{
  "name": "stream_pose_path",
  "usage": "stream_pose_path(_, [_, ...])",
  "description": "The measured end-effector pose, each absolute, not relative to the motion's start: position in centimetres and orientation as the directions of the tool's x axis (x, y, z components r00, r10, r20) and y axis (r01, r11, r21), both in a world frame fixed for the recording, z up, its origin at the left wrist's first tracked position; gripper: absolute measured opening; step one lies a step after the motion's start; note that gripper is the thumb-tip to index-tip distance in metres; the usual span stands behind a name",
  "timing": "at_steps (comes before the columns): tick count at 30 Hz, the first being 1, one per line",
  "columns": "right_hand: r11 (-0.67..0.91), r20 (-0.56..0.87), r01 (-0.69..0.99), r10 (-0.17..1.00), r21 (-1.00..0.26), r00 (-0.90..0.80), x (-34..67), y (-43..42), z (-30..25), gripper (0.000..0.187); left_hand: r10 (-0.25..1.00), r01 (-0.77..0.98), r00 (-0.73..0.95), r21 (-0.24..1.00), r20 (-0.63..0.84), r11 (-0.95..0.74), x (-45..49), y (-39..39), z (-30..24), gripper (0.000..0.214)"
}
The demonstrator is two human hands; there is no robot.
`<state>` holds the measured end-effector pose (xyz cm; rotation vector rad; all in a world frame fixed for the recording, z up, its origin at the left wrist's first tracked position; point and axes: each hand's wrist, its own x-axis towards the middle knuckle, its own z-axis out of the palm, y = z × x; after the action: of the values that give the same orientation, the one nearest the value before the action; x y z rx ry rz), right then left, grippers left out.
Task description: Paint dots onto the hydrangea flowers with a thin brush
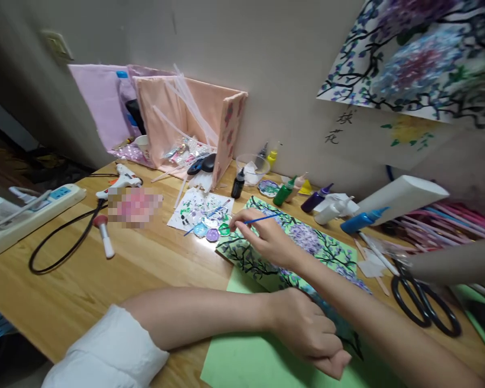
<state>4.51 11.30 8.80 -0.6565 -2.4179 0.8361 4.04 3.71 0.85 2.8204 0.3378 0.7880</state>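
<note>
My right hand [262, 237] pinches a thin blue paintbrush [262, 218], its tip end over the flower-shaped paint palette [212, 233]. Green, purple and light blue paint fill the palette's wells. Beneath my right forearm lies a light green painting [343, 248] with black branches and purple blossoms. My left hand [307, 328] rests in a closed fist on the painting's lower part, with nothing visible in it. A plain green sheet [246, 355] lies underneath. Left of the painting, beside the palette, is a paint-dabbed white paper [186, 213] with another brush across it.
Paint bottles, among them black [238, 184], green [285, 191] and purple [316, 199], stand or lie behind the painting. Black-handled scissors [424, 302] lie at right. A glue gun [121, 180], a power strip [36, 215] and a peach fabric box [153, 124] occupy the left.
</note>
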Motion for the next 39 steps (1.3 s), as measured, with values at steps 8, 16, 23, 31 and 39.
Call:
stream_pose_path(8, [0.464,0.522,0.466,0.853,-0.754,-0.006,22.6,10.7,6.2,0.015,0.183,0.192,0.533,0.092,0.826,-0.977,3.5,3.9,1.3,0.028])
stream_pose_path(16, [0.328,0.429,0.344,0.859,-0.88,0.279,29.9,8.8,0.1,0.02,0.267,0.154,0.638,0.221,0.722,-0.963,3.1,4.3,1.8,0.023])
stream_pose_path(23, [0.291,0.398,0.481,0.907,-0.827,0.135,29.7,8.8,0.3,0.025,0.311,0.128,0.65,0.304,0.693,-0.944,3.1,4.6,2.1,0.023])
stream_pose_path(31, [0.301,0.393,0.603,0.919,-0.738,0.022,29.6,8.5,1.3,0.024,0.329,0.13,0.662,0.329,0.673,-0.935,3.3,4.9,2.2,0.024])
stream_pose_path(39, [0.323,0.417,0.602,0.909,-0.73,0.018,29.6,8.5,1.2,0.024,0.33,0.146,0.663,0.317,0.671,-0.937,3.2,4.8,2.2,0.024])
